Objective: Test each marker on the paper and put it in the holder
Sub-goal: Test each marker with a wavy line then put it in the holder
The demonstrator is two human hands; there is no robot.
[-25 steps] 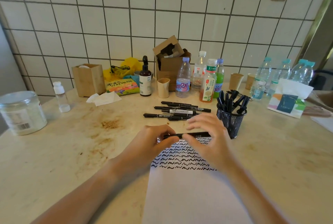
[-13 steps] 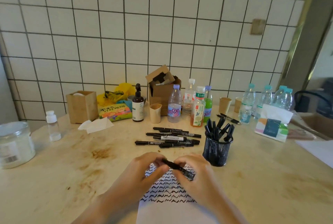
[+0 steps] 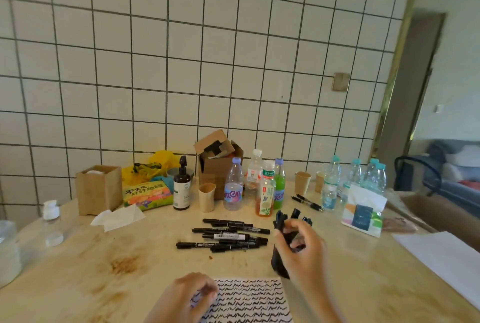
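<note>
The right hand [image 3: 298, 247] pinches a marker [image 3: 280, 221] upright over the holder [image 3: 279, 265], ready to drop it in. The left hand [image 3: 187, 296], fingers loosely curled and empty, steadies the paper [image 3: 254, 302] at six o'clock. Untested markers [image 3: 228, 235] lie at nine o'clock from the holder.

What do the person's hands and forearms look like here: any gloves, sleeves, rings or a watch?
Both the left hand and the right hand are bare, with no gloves, and no rings show. The visible forearms carry no sleeves and no watch. Motion blur hides finer detail.
</note>
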